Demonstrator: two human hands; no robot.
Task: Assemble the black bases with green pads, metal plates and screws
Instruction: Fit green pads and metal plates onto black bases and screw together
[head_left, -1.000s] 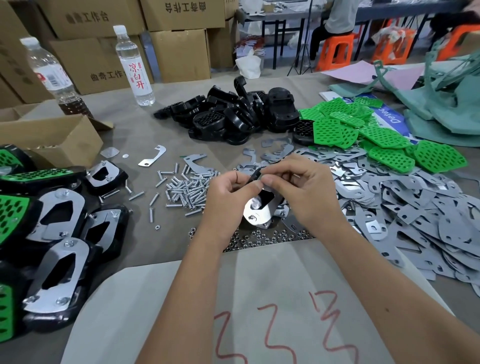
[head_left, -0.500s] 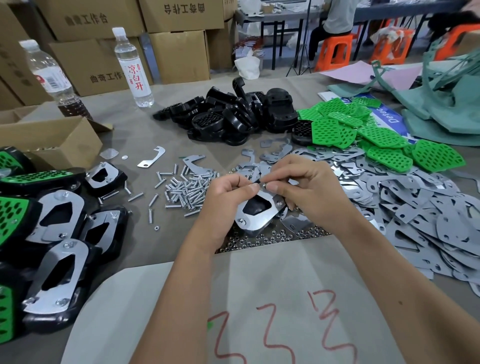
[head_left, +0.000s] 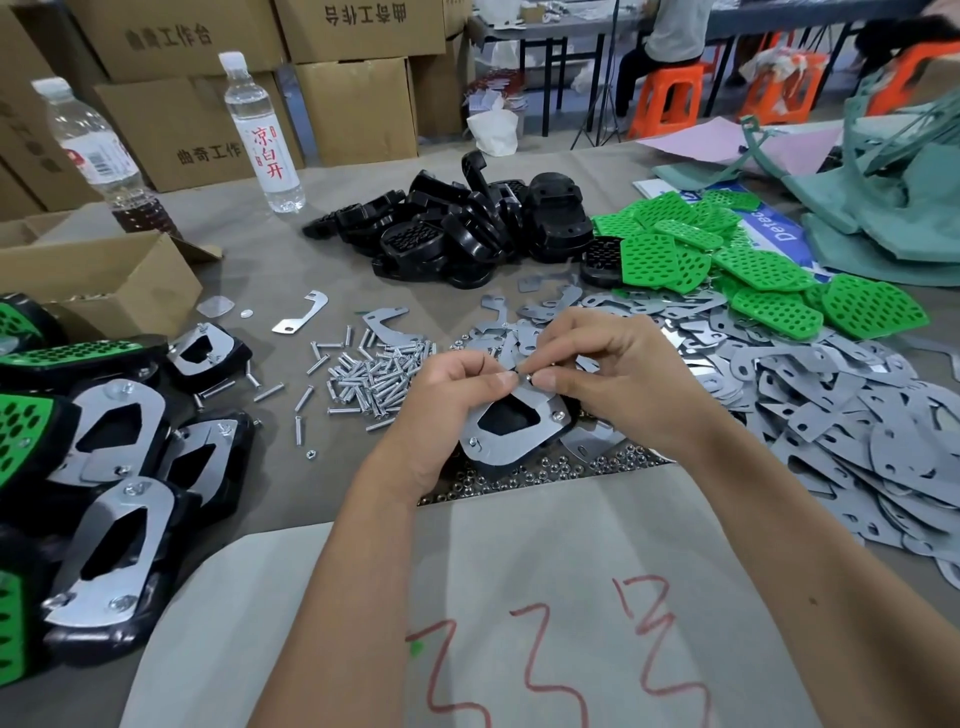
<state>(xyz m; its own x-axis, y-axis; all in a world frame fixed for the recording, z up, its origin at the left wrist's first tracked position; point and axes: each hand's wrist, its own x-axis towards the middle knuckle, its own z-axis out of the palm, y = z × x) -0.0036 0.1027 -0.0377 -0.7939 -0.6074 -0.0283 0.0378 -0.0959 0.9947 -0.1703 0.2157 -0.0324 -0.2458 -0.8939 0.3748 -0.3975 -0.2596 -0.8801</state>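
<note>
My left hand (head_left: 451, 400) grips a black base with a metal plate (head_left: 511, 434) on its upturned side, just above the table. My right hand (head_left: 613, 379) pinches a small nut (head_left: 525, 378) at the plate's top corner, fingertip to fingertip with the left thumb. Two fasteners sit in the plate's lower-left and right corners. A pile of loose screws (head_left: 371, 379) lies left of my hands, and nuts (head_left: 545, 473) are scattered below them. Bare black bases (head_left: 462, 234) are heaped at the back, green pads (head_left: 727, 260) to their right, and metal plates (head_left: 831, 415) cover the right side.
Assembled bases (head_left: 104, 467) are stacked at the left edge, beside an open cardboard box (head_left: 104, 280). Two water bottles (head_left: 262, 135) stand at the back left. A grey sheet with red marks (head_left: 519, 613) lies under my forearms. Green fabric (head_left: 893, 208) is piled at the far right.
The base has tipped down flatter, so the plate now faces up. Both hands have dropped slightly and the right fingertips have closed in on the top corner.
</note>
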